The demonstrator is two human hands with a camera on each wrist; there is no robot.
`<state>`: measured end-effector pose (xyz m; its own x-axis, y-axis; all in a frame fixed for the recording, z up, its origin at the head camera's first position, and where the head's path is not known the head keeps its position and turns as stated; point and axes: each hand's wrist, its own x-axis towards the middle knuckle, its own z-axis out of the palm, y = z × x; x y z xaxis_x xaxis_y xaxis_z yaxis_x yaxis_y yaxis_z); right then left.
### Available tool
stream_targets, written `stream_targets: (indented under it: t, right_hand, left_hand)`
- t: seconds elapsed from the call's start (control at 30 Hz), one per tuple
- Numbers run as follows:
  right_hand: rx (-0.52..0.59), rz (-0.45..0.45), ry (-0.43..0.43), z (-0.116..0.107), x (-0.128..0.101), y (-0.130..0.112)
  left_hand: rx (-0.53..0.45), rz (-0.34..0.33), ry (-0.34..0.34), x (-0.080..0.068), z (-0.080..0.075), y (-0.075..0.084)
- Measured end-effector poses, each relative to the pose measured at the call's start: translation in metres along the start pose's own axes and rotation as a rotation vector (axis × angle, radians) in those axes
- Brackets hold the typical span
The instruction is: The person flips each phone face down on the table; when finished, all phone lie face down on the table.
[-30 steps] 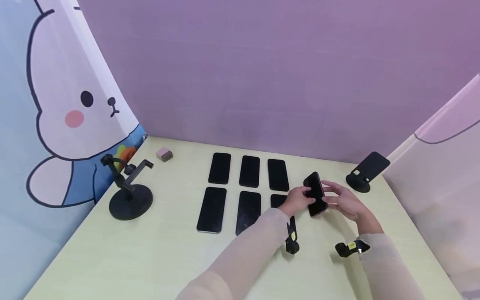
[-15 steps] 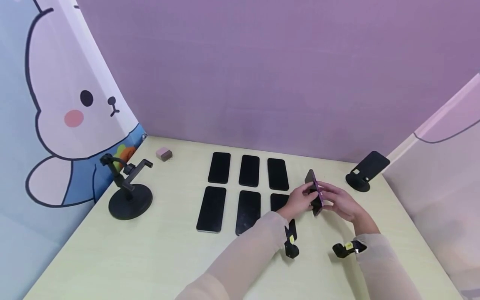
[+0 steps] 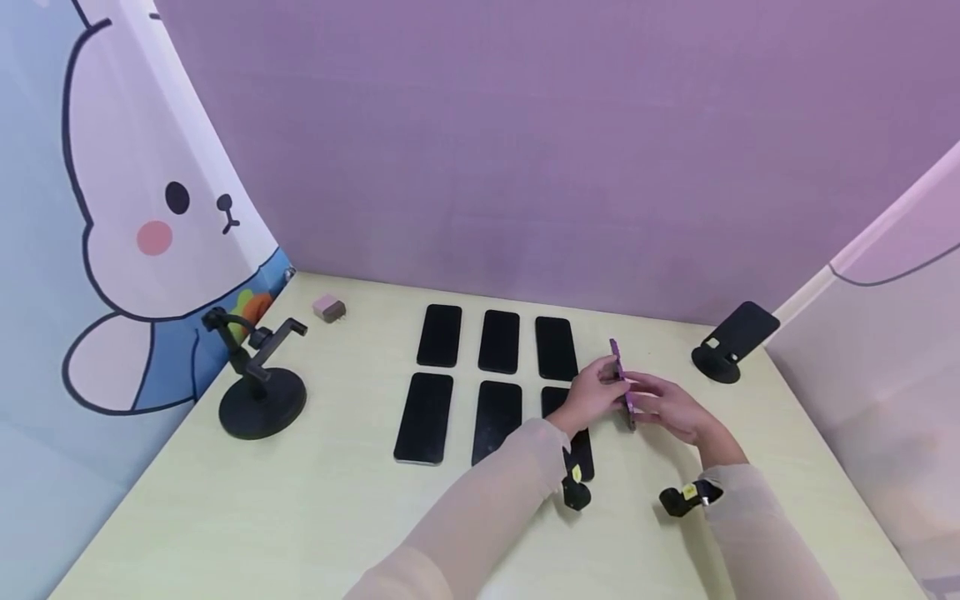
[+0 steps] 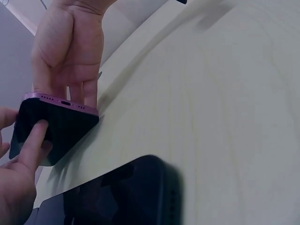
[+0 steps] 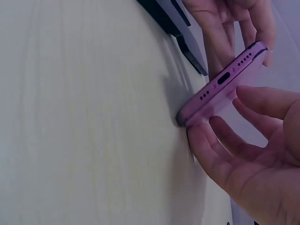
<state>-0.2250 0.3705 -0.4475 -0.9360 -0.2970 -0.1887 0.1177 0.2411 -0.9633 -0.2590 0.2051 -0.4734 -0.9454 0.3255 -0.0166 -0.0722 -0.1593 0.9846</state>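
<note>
We list: purple-framed black rectangular phone [image 5: 224, 85], right of head-view centre, long axis up-frame, between left hand [image 3: 588, 400] pinching it and loosely spread right hand [image 3: 670, 408] touching it.

Both of the person's arms stretched forward in pale sleeves. The left arm [image 3: 480, 508] slanted toward the right, its wrist [image 3: 568, 421] bare past the cuff; the right arm [image 3: 765, 533] leaned inward to meet it. The left hand [image 3: 591, 398] and the right hand [image 3: 673, 411] faced each other, close together. The left hand's fingers were bent in a hold, though one finger [image 4: 33, 144] lay nearly straight. The right hand's fingers curved gently and spread a little, palm turned inward, the thumb [image 5: 265, 101] extended above them.
</note>
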Motion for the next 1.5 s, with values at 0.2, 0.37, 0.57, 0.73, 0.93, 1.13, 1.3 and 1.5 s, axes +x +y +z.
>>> stream_targets:
  t: [0.2,0.37,0.57,0.73,0.93,1.13,1.3,1.5]
  right_hand:
    - [-0.012,0.021,0.01,0.001,-0.001,-0.003]
    - [-0.031,0.03,0.021,0.001,-0.001,-0.004]
    - [-0.078,0.066,0.043,-0.002,0.0,-0.002]
    - [-0.178,0.086,0.063,-0.006,0.001,0.0]
    - [-0.256,0.107,0.088,-0.008,0.002,0.005]
    - [-0.315,0.112,0.108,0.0,0.0,-0.004]
    - [-0.35,0.112,0.125,0.0,0.001,-0.003]
    - [-0.368,0.118,0.139,0.0,0.003,0.0]
  left_hand:
    - [0.025,0.02,-0.014,0.0,-0.003,0.001]
    - [0.108,0.031,-0.018,-0.001,-0.005,0.003]
    - [0.244,0.037,-0.016,-0.002,-0.007,0.004]
    - [0.47,0.05,-0.002,-0.001,-0.009,0.005]
    - [0.774,0.053,0.016,0.002,-0.011,0.005]
    - [0.847,0.07,-0.015,0.001,-0.011,0.008]
    - [0.901,0.115,-0.024,0.002,-0.012,0.008]
    - [0.955,0.075,-0.02,0.003,-0.01,0.008]
